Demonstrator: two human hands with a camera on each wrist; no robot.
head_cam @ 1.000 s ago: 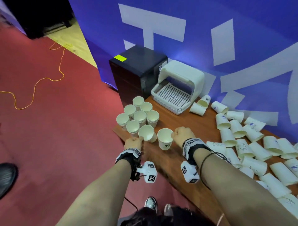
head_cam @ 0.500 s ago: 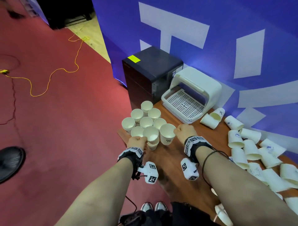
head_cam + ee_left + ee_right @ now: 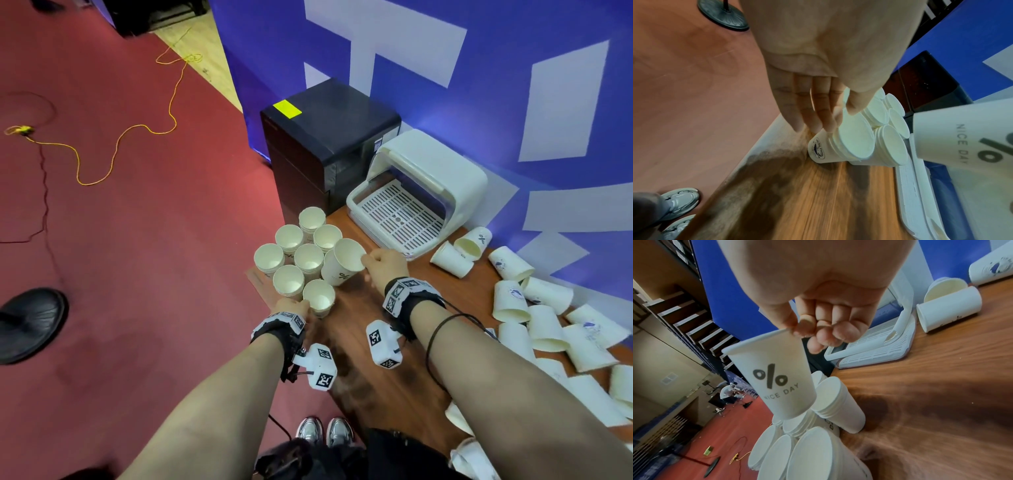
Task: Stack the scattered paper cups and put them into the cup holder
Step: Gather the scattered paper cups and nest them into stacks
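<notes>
Several upright stacks of white paper cups [image 3: 298,253] crowd the table's left corner. My left hand [image 3: 296,305] holds the nearest stack [image 3: 318,297], its fingers [image 3: 813,116] laid along the side and the thumb on the rim of that stack [image 3: 851,142]. My right hand [image 3: 370,264] pinches the rim of a single cup printed "% NICE DAY" [image 3: 342,263]. This cup [image 3: 777,379] hangs tilted just above the stacks, gripped by my right hand [image 3: 797,328]. The white cup holder [image 3: 445,171], lid up over a slotted tray, stands behind the stacks.
Many loose cups [image 3: 544,325] lie on their sides over the right half of the wooden table [image 3: 370,342]. A black cabinet [image 3: 329,137] stands behind the table's corner against a blue wall. Red floor with a yellow cable [image 3: 137,137] and someone's black shoe [image 3: 30,325] lies to the left.
My right hand has lifted the printed cup off the table and carried it left, over the stacks. The left hand has stayed on the nearest stack.
</notes>
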